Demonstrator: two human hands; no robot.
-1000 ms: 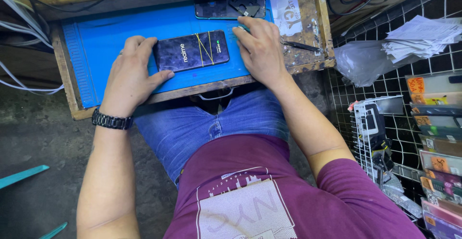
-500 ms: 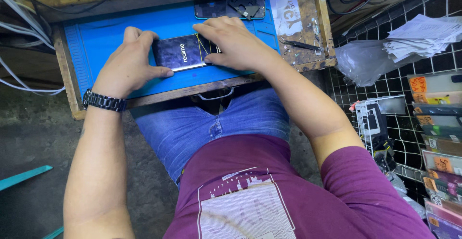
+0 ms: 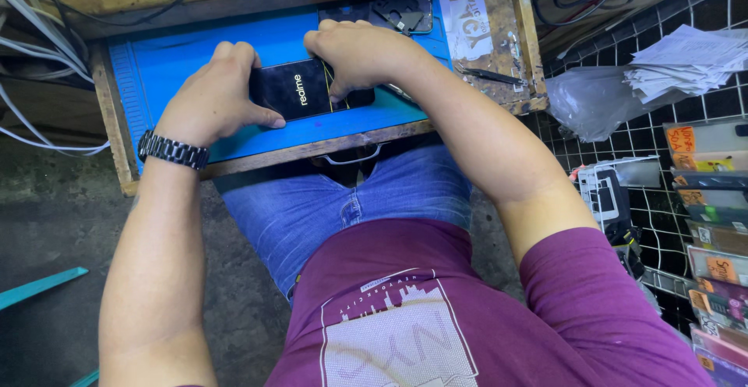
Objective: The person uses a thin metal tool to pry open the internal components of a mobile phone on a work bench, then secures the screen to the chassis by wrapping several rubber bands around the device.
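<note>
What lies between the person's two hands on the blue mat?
In the head view, a dark phone lies between the left hand and right hand, both gripping it over the blue mat.

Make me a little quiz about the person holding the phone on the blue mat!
1. True or false: both hands touch the dark phone.
2. Which wrist wears the dark watch? A) left B) right C) neither
3. Fill in: the phone lies on a blue ____ on the wooden bench.

Key:
1. True: the left hand grips one end and the right hand covers the other.
2. A
3. Mat: the blue mat covers most of the bench top.
</note>
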